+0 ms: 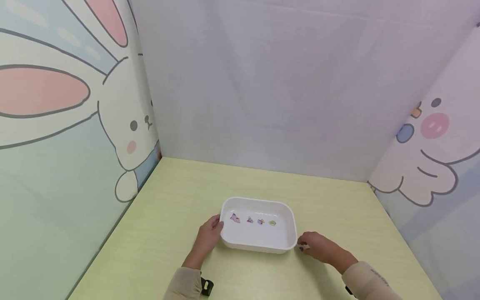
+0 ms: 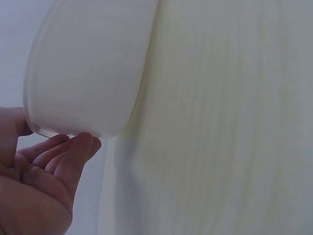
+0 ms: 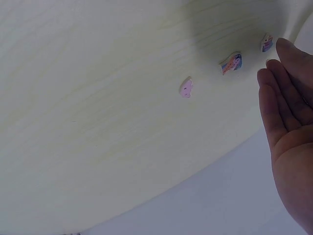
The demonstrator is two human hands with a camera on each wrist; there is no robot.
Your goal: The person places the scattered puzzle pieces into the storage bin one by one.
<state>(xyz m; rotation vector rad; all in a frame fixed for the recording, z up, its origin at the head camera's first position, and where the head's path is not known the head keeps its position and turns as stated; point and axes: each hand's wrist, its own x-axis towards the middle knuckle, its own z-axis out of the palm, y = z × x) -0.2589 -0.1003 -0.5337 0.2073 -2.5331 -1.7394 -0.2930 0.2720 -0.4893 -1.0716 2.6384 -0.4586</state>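
My left hand (image 1: 208, 238) grips the left end of a white plastic tray (image 1: 258, 246), thumb at the rim and fingertips against the outer wall (image 2: 93, 63). Several small colourful cartoon pieces lie in a row inside the tray, among them a pink one (image 1: 235, 218) and a green one (image 1: 272, 223). Beside the tray's front right corner, my right hand (image 1: 320, 246) is low over the table with fingers loosely extended. Close to its fingertips lies a purple piece (image 3: 266, 42). An orange-and-blue piece (image 3: 232, 62) and a pink piece (image 3: 186, 87) lie farther off on the table.
The pale yellow table (image 1: 210, 179) meets a grey curtain (image 1: 258, 83) at the back. Panels printed with a cartoon rabbit (image 1: 120, 112) and another white cartoon figure (image 1: 423, 166) stand on the left and right. A black strap (image 1: 206, 286) shows by the left sleeve.
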